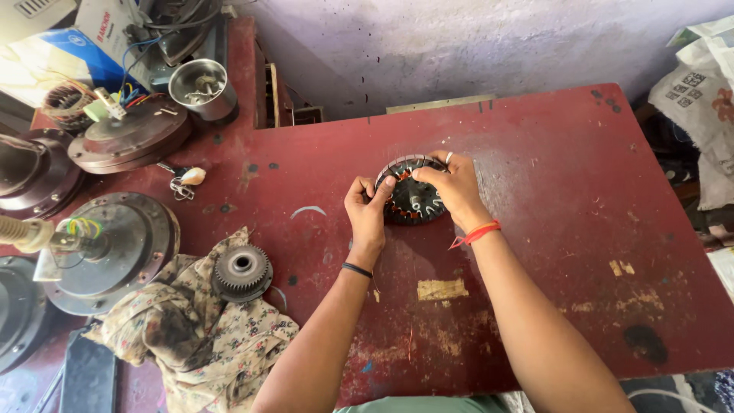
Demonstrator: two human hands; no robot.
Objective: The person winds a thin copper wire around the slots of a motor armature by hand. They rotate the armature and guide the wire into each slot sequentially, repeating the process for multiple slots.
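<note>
stator (413, 200) sits mid-bench, gripped by my left hand (367, 208) and right hand (451, 187); i judge i'm working its slots, and next calls for careful fingertip pressure.

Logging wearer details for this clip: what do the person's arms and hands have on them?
Both forearms are bare, with no sleeves in view. The left hand has a thin black band at its wrist. The right hand has a red-orange thread tied round its wrist, loose ends trailing, and a pale ring on one finger. No gloves.
</note>
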